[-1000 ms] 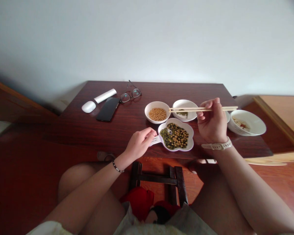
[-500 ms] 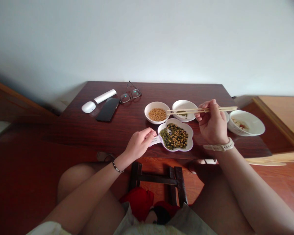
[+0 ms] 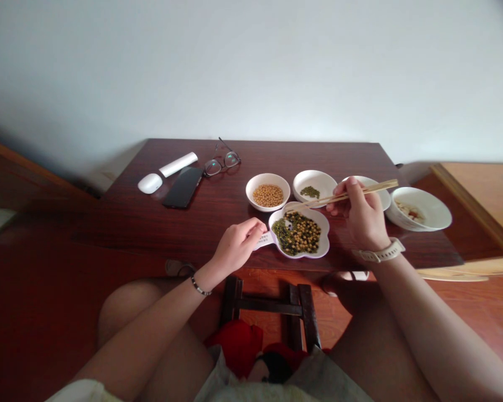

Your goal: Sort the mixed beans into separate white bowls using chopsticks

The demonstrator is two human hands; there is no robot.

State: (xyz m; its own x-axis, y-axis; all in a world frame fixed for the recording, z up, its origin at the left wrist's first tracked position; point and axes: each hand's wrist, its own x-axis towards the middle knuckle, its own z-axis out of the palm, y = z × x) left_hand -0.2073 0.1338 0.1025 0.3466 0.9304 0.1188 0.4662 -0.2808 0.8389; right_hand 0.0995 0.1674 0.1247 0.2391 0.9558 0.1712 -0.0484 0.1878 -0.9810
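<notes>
While right fingers [image 3: 339, 206] grip wooden chopsticks [image 3: 318, 199] over flower-shaped dish [image 3: 323, 245], left fingers [image 3: 251, 228] curl loosely on dish handle [image 3: 265, 241].

1. We can pass over the wooden table [image 3: 222, 192] between the phone [image 3: 183, 187] and the soybean bowl [image 3: 251, 195].
2. Our left hand [image 3: 237, 245] sits against the flower-shaped dish [image 3: 318, 251], blocking that side.
3. Our right hand [image 3: 362, 218] and its chopsticks [image 3: 343, 195] stand in our way before the far-right white bowl [image 3: 440, 221].
</notes>
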